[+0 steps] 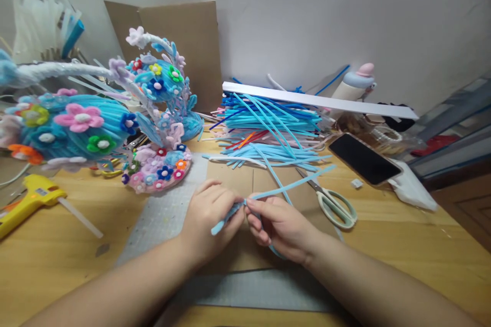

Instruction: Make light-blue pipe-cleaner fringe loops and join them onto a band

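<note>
Light blue pipe cleaners [295,182] run between my two hands above a piece of brown cardboard [245,258]. My left hand [213,219] is closed on them, and a short blue end sticks out toward me below its fingers. Touching it at the fingertips, my right hand [282,225] pinches the same strands; one long end points up to the right and another loops below the palm. Behind the hands lies a pile of pipe cleaners [268,117], mostly blue, with some red, orange and white.
Scissors [337,208] and a black phone [364,158] lie to the right. At the left are a yellow glue gun [32,199] and flower-covered blue ornaments [82,122] on curved stands. A cardboard panel [184,51] stands behind, and a bottle [353,84] is at the back right.
</note>
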Demonstrator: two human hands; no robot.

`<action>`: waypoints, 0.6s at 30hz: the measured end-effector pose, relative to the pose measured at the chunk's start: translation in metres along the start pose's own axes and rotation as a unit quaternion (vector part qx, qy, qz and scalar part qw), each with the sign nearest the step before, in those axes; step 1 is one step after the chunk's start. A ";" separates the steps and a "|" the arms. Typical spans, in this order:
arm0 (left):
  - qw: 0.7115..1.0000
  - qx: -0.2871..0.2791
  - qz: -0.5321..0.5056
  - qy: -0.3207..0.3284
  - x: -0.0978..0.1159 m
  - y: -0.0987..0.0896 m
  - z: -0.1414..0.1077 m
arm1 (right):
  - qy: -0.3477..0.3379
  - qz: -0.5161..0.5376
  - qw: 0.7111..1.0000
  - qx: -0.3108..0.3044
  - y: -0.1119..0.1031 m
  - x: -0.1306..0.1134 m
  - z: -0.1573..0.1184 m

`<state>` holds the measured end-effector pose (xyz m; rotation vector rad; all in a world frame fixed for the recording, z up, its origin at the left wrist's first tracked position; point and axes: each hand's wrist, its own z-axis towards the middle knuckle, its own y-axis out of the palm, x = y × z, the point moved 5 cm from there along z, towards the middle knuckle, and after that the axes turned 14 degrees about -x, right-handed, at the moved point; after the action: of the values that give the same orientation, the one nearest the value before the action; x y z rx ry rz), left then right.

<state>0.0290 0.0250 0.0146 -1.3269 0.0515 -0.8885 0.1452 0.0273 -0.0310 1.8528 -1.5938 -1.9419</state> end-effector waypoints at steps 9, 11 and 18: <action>0.997 0.070 -0.032 -0.005 0.001 -0.003 -0.002 | 0.063 0.061 0.994 -0.071 0.002 0.002 -0.003; 0.996 0.067 -0.052 -0.018 0.000 -0.003 -0.001 | 0.039 0.039 0.996 -0.071 0.002 -0.001 -0.002; 0.977 0.028 -0.165 -0.131 -0.007 0.003 0.001 | 0.019 -0.014 0.998 -0.066 0.003 -0.011 -0.002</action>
<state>0.0263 0.0301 0.0097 -1.4119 -0.4066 -0.9766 0.1476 0.0313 -0.0206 1.8591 -1.4001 -1.9573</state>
